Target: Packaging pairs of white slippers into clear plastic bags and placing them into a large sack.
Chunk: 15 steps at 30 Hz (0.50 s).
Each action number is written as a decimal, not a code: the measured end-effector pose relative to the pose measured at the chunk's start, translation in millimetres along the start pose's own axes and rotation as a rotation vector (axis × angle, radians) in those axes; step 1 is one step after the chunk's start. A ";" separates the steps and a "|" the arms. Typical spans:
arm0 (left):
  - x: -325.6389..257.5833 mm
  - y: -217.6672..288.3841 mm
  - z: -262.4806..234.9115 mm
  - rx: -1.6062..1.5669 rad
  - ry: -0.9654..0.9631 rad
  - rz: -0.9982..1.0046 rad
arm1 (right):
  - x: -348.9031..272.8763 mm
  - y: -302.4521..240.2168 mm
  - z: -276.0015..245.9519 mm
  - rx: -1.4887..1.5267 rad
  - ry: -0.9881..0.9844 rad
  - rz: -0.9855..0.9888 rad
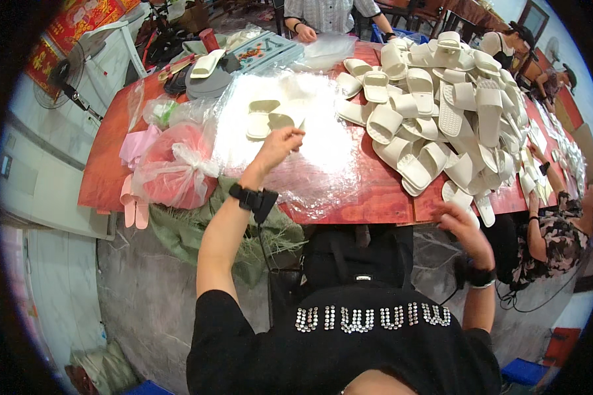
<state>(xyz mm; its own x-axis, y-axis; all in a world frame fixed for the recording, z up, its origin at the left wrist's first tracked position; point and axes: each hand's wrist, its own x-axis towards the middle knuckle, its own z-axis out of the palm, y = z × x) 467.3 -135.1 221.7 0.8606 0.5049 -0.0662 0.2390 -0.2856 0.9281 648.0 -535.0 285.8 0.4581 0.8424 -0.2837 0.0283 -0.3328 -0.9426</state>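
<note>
Two pale slippers (259, 118) lay side by side on a clear plastic sheet (313, 191), set apart from the rest, while a large loose pile of slippers (452, 115) covered the right part of the red bench (109, 155). Judging by that, only this pair had been singled out on the sheet, and the pile looked mostly unhandled; neither slipper of the pair was wrapped.

The pair lay left of the bench's middle, well back from its front edge. The left hand (281, 149) hung just in front of the right-hand slipper, fingers curled with the tips drawn close together; whether they touched it or pinched a bit of film could not be told. The right hand (460, 224) was at the front edge, well apart from the pair and near the pile's closest slippers, fingers bent and loosely spread, apparently holding nothing.
</note>
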 end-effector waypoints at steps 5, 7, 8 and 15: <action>9.1 -5.1 -13.0 -0.017 0.158 -0.097 | -21.3 -94.2 0.8 -0.122 -0.003 -0.194; 16.2 -32.5 -5.0 -0.095 0.148 -0.105 | -39.0 -122.7 15.1 -0.344 0.011 -0.528; 9.7 -37.2 -0.4 -0.015 0.180 -0.118 | -44.7 -127.7 24.5 -0.391 0.004 -0.697; 41.6 -48.5 99.6 -0.020 0.184 0.056 | -53.5 -84.5 -114.3 -0.401 -0.608 -1.575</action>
<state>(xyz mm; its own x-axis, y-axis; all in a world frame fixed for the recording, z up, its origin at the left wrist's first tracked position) 536.4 -181.3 137.4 0.7749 0.6299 0.0520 0.1827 -0.3020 0.9356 722.6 -600.4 400.8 -0.5929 0.4310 0.6802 0.3266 0.9008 -0.2861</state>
